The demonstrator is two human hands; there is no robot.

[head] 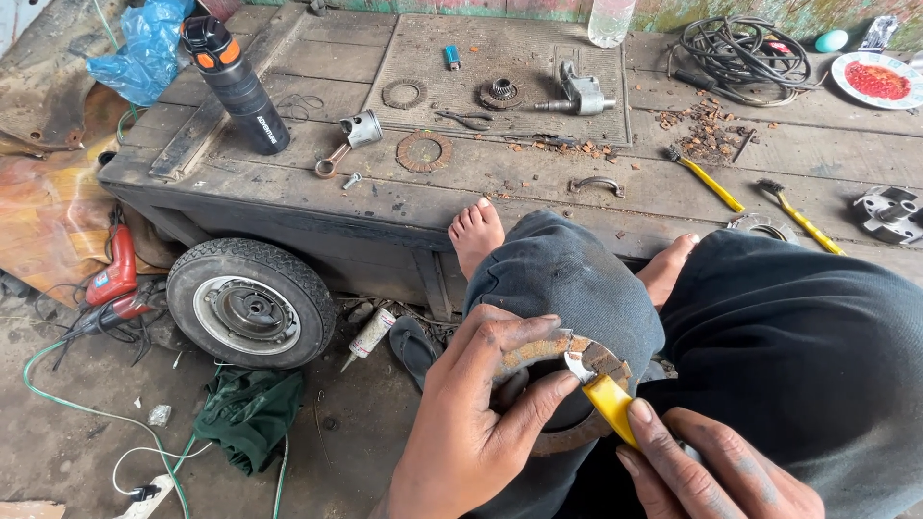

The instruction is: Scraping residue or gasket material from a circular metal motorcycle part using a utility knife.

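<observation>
Left hand [481, 404] grips rusty ring [567, 384]; right hand [707, 466] clasps yellow knife [606, 396] — scarred wooden bench [538, 183] beyond.

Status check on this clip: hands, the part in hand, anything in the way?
Left hand grips rusty friction ring against knee. Right hand holds yellow-handled blade, tip on ring face. Nothing in the way.

A rusty, worn ring-shaped friction plate [567, 384] sits at about five o'clock in the view, resting on the knee and tilted up on edge, its brown lining crumbling along the upper rim. A knife [601, 392] with a yellow handle and short bright blade lies across its right side, tip pointing to eleven o'clock and touching the lining.
</observation>
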